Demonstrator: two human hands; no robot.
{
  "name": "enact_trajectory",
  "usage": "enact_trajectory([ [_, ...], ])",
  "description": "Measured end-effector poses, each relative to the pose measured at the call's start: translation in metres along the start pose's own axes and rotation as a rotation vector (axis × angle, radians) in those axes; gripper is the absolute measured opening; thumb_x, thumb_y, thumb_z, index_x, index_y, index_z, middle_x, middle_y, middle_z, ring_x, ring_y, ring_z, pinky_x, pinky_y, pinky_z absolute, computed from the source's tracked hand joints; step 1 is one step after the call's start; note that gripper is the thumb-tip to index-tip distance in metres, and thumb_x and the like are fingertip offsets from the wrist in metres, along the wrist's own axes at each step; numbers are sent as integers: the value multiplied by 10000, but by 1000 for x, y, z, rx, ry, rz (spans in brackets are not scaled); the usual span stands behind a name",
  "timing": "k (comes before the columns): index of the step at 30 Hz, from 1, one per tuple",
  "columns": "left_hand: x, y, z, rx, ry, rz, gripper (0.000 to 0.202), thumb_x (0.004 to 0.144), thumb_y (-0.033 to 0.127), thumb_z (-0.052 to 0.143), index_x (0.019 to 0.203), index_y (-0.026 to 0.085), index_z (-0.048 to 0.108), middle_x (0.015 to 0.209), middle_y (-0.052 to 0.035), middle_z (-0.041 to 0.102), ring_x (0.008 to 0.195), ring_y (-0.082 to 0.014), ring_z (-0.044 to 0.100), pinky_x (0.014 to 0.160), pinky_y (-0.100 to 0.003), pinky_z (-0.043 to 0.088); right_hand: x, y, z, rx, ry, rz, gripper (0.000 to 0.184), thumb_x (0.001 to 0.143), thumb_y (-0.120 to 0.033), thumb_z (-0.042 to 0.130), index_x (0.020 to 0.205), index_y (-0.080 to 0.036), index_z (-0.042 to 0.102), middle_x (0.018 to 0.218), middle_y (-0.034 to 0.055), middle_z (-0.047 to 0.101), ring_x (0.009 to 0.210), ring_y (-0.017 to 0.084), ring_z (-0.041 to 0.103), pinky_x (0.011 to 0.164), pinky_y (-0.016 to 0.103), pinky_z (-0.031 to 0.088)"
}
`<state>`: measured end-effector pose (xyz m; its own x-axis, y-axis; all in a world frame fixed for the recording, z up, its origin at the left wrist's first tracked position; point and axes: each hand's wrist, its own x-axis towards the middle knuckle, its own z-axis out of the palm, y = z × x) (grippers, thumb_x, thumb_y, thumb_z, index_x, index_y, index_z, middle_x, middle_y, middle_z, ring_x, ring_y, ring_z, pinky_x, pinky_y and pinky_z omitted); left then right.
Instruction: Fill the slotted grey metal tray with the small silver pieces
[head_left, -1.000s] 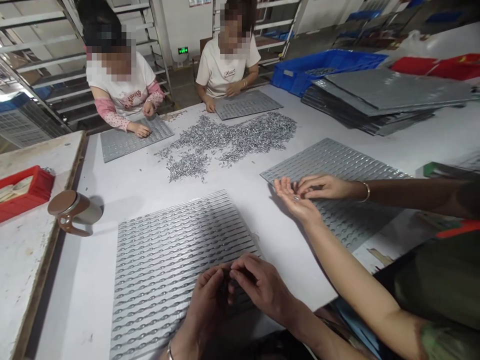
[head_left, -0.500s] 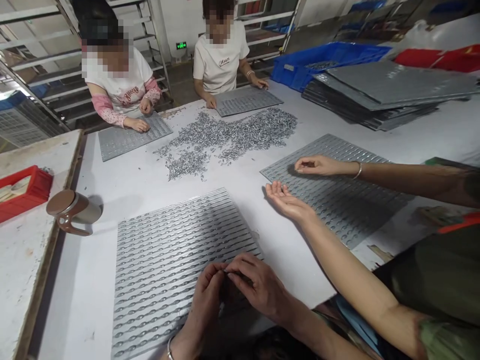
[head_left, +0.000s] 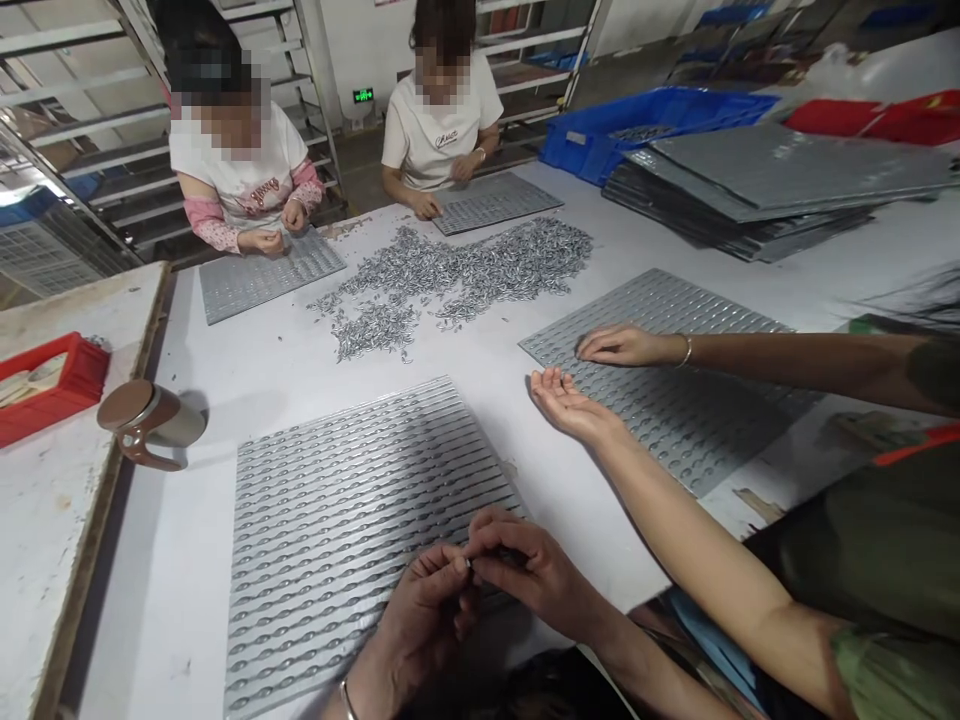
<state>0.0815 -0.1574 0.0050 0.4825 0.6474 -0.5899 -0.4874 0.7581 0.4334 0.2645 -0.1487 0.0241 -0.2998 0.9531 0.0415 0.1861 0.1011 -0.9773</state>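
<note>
A grey ribbed tray with rows of small slots lies on the white table in front of me. Both my hands meet over its near right corner. My left hand is curled, fingertips touching those of my right hand. My right hand is closed in a pinch; what the fingers hold is too small to make out. A heap of small silver metal pieces lies in the middle of the table, beyond the tray.
A co-worker's two hands rest at a second tray on my right. Two more people sit opposite with trays. A brown mug lies at left, a red bin beside it. Stacked trays and a blue crate stand far right.
My hands have slid slightly toward me along the tray's near edge. The co-worker's far hand moved from their cupped palm out onto their tray.
</note>
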Motion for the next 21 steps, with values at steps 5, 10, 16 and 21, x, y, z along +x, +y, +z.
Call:
enact_trajectory([
  [5, 0, -4, 3, 48, -12, 40, 355, 688, 398, 902, 750, 120, 690, 702, -11, 619, 514, -50, 456, 476, -188, 307, -2, -4, 1, -109, -10, 2, 169, 988, -221, 563, 864, -284, 660, 915, 11, 691, 855, 200, 722, 756, 361, 638],
  [10, 4, -3, -3, 42, 126, 88, 372, 658, 353, 907, 863, 121, 700, 751, -31, 669, 583, -86, 540, 519, -203, 375, 14, 8, -5, -285, 113, -15, 164, 991, -206, 497, 887, -263, 611, 776, -9, 664, 713, 158, 669, 650, 305, 580],
  [16, 1, 6, -9, 58, 206, 133, 475, 629, 384, 899, 939, 156, 620, 819, -65, 728, 593, -113, 574, 504, -219, 401, 39, 41, 3, -469, 65, 26, 141, 929, -157, 509, 843, -210, 607, 829, 17, 690, 793, 186, 659, 731, 324, 522],
  [21, -1, 7, -9, 158, 171, 174, 486, 692, 524, 859, 836, 191, 534, 764, -49, 723, 520, -91, 524, 436, -195, 350, 47, 50, 16, -608, 94, 145, 106, 918, -153, 495, 859, -195, 573, 822, 34, 693, 764, 190, 658, 713, 309, 488],
])
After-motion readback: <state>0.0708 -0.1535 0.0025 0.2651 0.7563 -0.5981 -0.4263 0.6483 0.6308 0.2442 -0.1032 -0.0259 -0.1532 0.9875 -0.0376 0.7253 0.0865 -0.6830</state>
